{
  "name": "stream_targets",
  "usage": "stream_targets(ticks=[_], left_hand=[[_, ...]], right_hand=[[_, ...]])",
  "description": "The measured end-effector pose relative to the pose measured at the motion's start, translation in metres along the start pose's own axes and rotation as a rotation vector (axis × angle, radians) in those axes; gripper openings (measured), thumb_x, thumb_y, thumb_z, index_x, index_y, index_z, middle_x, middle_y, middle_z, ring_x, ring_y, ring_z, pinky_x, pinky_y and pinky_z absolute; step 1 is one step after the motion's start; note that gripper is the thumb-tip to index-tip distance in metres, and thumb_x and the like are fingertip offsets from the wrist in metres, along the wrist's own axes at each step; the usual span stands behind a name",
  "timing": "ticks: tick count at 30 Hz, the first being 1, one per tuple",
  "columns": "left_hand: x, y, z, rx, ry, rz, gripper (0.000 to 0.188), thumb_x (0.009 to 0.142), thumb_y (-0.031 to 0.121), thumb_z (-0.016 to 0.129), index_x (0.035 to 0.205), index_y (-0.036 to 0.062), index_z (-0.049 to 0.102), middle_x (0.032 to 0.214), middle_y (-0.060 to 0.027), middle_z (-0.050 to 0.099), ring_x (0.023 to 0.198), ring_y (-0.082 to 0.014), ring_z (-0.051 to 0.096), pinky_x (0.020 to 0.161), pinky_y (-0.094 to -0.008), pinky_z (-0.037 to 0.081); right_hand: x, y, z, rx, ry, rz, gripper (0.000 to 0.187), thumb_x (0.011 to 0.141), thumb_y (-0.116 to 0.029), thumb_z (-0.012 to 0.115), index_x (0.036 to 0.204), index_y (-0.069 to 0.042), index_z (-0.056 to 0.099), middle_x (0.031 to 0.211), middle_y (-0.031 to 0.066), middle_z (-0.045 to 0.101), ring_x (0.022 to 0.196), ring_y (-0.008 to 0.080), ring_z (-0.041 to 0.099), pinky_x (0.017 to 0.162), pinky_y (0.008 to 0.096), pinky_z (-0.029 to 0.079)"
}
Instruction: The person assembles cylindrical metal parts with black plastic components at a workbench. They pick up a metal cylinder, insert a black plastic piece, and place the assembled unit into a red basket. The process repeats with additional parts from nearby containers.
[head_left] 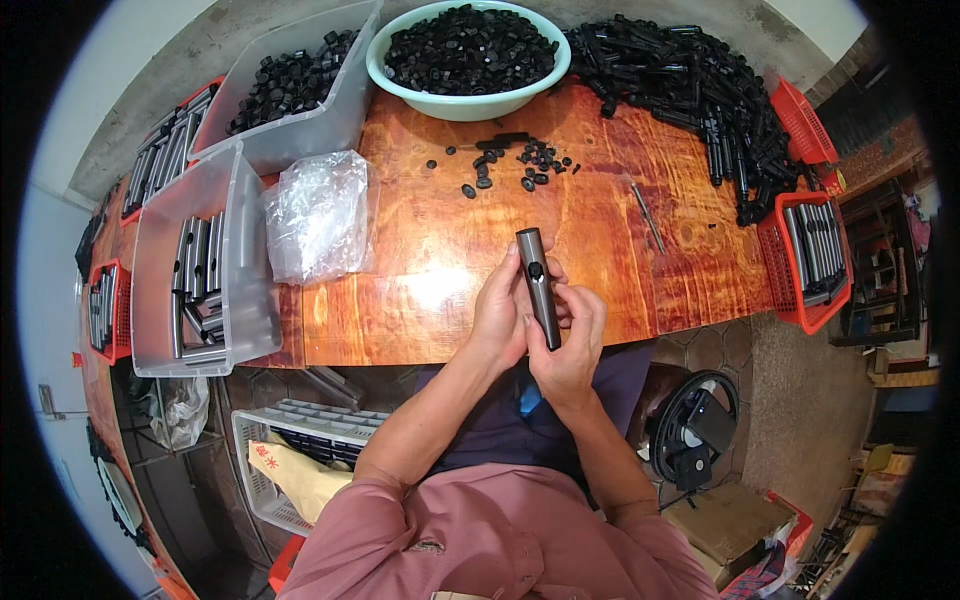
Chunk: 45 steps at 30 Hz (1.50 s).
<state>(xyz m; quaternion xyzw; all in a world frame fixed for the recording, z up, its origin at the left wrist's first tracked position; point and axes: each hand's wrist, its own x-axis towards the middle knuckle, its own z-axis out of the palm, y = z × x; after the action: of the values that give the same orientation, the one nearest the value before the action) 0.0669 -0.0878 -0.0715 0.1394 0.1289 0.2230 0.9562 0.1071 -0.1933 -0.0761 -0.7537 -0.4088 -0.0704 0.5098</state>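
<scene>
Above the table's front edge, both my hands hold a dark grey metal tube (541, 305). It has a hole in its side with something black inside, and a dark end. My left hand (497, 318) closes round the tube from the left. My right hand (567, 360) grips its lower part, the thumb against its side. Farther back on the wooden table lie several small loose black caps (540, 157). A thin metal rod (648, 217) lies to their right.
A pale green basin (465, 105) of black caps stands at the back, beside a heap of black tubes (690, 85). On the left are a clear bin (255, 235) of metal tubes and a plastic bag (318, 215). A red basket (838, 318) of tubes stands right.
</scene>
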Motion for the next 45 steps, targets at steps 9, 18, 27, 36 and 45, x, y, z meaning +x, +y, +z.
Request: stream_targets(ticks=[9, 18, 27, 36, 45], left_hand=[[-0.014, -0.010, -0.010, 0.266, -0.271, 0.178, 0.050, 0.106, 0.043, 0.041, 0.124, -0.0010, 0.058, 0.104, -0.0171, 0.068, 0.109, -0.0310, 0.062, 0.097, -0.0425, 0.051], [-0.021, 0.008, 0.009, 0.490, -0.301, 0.210, 0.052, 0.102, 0.039, 0.050, 0.116, -0.0095, 0.064, 0.111, -0.0230, 0.067, 0.109, -0.0303, 0.064, 0.101, -0.0402, 0.048], [-0.025, 0.028, 0.031, 0.741, -0.313, 0.295, 0.055, 0.102, 0.042, 0.052, 0.117, -0.0089, 0.065, 0.117, -0.0188, 0.067, 0.108, -0.0245, 0.065, 0.102, -0.0359, 0.047], [-0.012, 0.033, 0.033, 0.753, -0.175, 0.238, 0.032, 0.101, 0.023, 0.055, 0.110, -0.0057, 0.067, 0.108, -0.0119, 0.070, 0.102, -0.0180, 0.066, 0.095, -0.0320, 0.050], [-0.010, 0.045, 0.043, 0.740, -0.168, 0.146, 0.037, 0.104, 0.027, 0.053, 0.124, -0.0018, 0.064, 0.113, -0.0048, 0.067, 0.103, -0.0120, 0.061, 0.092, -0.0281, 0.048]], right_hand=[[-0.007, 0.008, -0.003, 0.064, 0.028, -0.003, 0.052, 0.078, -0.003, 0.080, 0.122, 0.000, 0.054, 0.113, 0.0182, 0.057, 0.097, 0.0308, 0.061, 0.083, 0.0396, 0.052], [0.006, -0.001, -0.007, 0.150, 0.039, -0.007, 0.046, 0.078, -0.003, 0.080, 0.116, 0.000, 0.055, 0.111, 0.0191, 0.060, 0.099, 0.0349, 0.063, 0.084, 0.0411, 0.052], [0.018, 0.000, 0.000, 0.193, -0.039, 0.080, 0.043, 0.077, 0.000, 0.078, 0.113, -0.001, 0.057, 0.105, 0.0157, 0.063, 0.092, 0.0339, 0.066, 0.078, 0.0404, 0.053], [0.021, 0.010, 0.011, 0.264, -0.088, 0.203, 0.037, 0.084, -0.012, 0.076, 0.114, -0.002, 0.057, 0.097, 0.0173, 0.068, 0.089, 0.0367, 0.069, 0.076, 0.0432, 0.054], [0.028, 0.004, 0.007, 0.206, -0.140, 0.218, 0.030, 0.088, -0.013, 0.073, 0.111, -0.002, 0.058, 0.092, 0.0175, 0.067, 0.084, 0.0356, 0.068, 0.074, 0.0418, 0.053]])
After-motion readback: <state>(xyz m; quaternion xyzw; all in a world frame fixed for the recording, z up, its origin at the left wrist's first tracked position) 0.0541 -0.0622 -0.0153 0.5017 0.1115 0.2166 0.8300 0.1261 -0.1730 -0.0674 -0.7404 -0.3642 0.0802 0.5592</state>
